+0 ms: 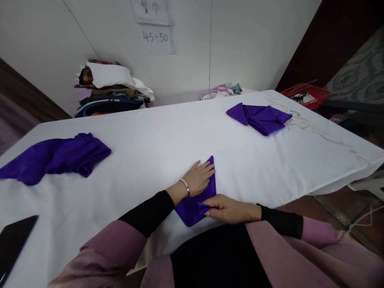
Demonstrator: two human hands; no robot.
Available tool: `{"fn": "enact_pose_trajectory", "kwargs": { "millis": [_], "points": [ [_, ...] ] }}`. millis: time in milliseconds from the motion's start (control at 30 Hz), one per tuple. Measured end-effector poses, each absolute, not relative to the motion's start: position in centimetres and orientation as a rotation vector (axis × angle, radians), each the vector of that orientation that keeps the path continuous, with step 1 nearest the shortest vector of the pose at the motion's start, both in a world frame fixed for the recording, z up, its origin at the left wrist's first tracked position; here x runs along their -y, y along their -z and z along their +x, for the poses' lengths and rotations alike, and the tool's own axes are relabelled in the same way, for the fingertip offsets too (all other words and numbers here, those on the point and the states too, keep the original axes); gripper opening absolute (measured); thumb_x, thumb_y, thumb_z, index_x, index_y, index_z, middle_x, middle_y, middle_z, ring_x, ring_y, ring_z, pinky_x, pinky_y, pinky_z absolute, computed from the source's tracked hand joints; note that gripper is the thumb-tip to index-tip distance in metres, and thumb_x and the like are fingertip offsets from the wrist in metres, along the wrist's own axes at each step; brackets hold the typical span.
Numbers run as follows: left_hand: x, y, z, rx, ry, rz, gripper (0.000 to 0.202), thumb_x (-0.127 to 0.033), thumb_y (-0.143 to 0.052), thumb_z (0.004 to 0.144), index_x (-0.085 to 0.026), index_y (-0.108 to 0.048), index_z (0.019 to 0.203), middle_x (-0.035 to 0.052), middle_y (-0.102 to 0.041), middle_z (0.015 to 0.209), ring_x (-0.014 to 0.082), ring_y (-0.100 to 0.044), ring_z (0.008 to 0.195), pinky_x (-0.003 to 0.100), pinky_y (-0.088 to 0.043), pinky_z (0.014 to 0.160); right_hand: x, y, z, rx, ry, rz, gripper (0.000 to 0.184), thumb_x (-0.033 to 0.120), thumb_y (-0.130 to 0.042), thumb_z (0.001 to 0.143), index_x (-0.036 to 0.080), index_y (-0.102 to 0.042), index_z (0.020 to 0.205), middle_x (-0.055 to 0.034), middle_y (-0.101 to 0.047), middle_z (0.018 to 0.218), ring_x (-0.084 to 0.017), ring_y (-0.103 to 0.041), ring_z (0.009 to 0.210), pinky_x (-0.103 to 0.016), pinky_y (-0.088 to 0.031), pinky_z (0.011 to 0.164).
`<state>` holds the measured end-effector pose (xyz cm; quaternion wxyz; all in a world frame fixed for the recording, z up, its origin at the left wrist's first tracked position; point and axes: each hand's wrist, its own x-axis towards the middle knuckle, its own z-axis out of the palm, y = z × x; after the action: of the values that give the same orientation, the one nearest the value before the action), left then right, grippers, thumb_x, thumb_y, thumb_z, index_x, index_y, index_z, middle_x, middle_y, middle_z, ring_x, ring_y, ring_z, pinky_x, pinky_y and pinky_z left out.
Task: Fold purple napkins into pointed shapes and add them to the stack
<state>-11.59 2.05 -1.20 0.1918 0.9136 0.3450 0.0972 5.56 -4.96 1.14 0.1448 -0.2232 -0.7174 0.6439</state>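
A purple cloth napkin (192,206), partly folded, lies on the white-covered table (144,144) close to my body. My left hand (197,179) rests flat on its upper part, fingers stretched toward the pointed far tip. With thumb and fingers pinched, my right hand (229,209) grips a corner of the same napkin at its near right side. The left palm and the right fingers hide part of the folds.
Another folded purple napkin (261,118) lies at the far right, and a loosely bunched purple cloth (60,156) at the left. A stack of folded fabrics (111,90) stands by the wall. A red basket (312,96) sits beyond the right edge; a dark flat object (16,244) lies near left.
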Motion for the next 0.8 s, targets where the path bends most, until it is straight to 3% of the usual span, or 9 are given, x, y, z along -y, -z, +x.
{"fn": "enact_pose_trajectory", "kwargs": {
  "millis": [233,400,500,600,700,800],
  "points": [
    [-3.1,1.0,-11.7,-0.97,-0.216,2.489,0.049,-0.019,-0.05,0.08,-0.023,-0.047,0.129,0.0094,-0.045,0.141,0.0239,-0.033,0.134,0.052,-0.005,0.112,3.3,-2.8,6.6,2.262,-1.423,-0.714,0.017,0.015,-0.046,0.087,0.019,-0.042,0.07,0.0028,-0.044,0.074,-0.01,-0.039,0.066,-0.026,-0.036,0.065],
    [-3.8,0.4,-12.0,-1.013,-0.177,2.382,0.054,-0.022,-0.048,0.083,-0.021,-0.038,0.136,0.0091,-0.047,0.139,0.0204,-0.036,0.132,0.051,-0.009,0.113,1.3,-1.6,6.9,2.026,-1.573,-0.884,0.012,0.017,-0.05,0.083,0.019,-0.047,0.072,0.0042,-0.045,0.067,-0.01,-0.04,0.061,-0.025,-0.037,0.059],
    [-4.1,0.5,-12.3,-1.001,-0.259,2.264,0.049,-0.025,-0.039,0.088,-0.023,-0.038,0.136,0.0068,-0.048,0.139,0.0186,-0.041,0.129,0.048,-0.007,0.114,-0.1,-0.8,6.8,1.798,-1.659,-0.899,0.006,0.023,-0.055,0.081,0.019,-0.051,0.08,0.002,-0.052,0.076,-0.012,-0.048,0.07,-0.028,-0.042,0.067],
    [-4.5,0.7,-12.4,-0.987,-0.271,2.167,0.055,-0.033,-0.044,0.086,-0.025,-0.033,0.139,0.006,-0.049,0.138,0.0206,-0.047,0.124,0.049,-0.006,0.114,-1.5,-0.3,6.7,1.661,-1.719,-0.845,0.018,0.022,-0.058,0.079,0.02,-0.05,0.095,-0.0005,-0.056,0.088,-0.013,-0.053,0.079,-0.03,-0.043,0.074],
    [-5.0,0.8,-12.5,-0.966,-0.274,2.101,0.06,-0.036,-0.049,0.083,-0.026,-0.031,0.14,0.005,-0.051,0.136,0.0222,-0.049,0.122,0.05,-0.007,0.113,-2.8,0.4,6.9,1.637,-1.729,-0.907,0.024,0.022,-0.058,0.078,0.02,-0.048,0.1,0.0002,-0.057,0.082,-0.013,-0.054,0.071,-0.028,-0.043,0.067],
    [-5.2,0.8,-12.5,-0.93,-0.378,1.977,0.055,-0.035,-0.049,0.084,-0.027,-0.037,0.137,0.0035,-0.055,0.133,0.0222,-0.05,0.121,0.047,-0.018,0.112,-3.8,1.3,7.3,1.665,-1.683,-1.015,0.019,0.023,-0.056,0.079,0.02,-0.047,0.096,0.0032,-0.055,0.071,-0.011,-0.051,0.062,-0.026,-0.041,0.058]
  ]
}}
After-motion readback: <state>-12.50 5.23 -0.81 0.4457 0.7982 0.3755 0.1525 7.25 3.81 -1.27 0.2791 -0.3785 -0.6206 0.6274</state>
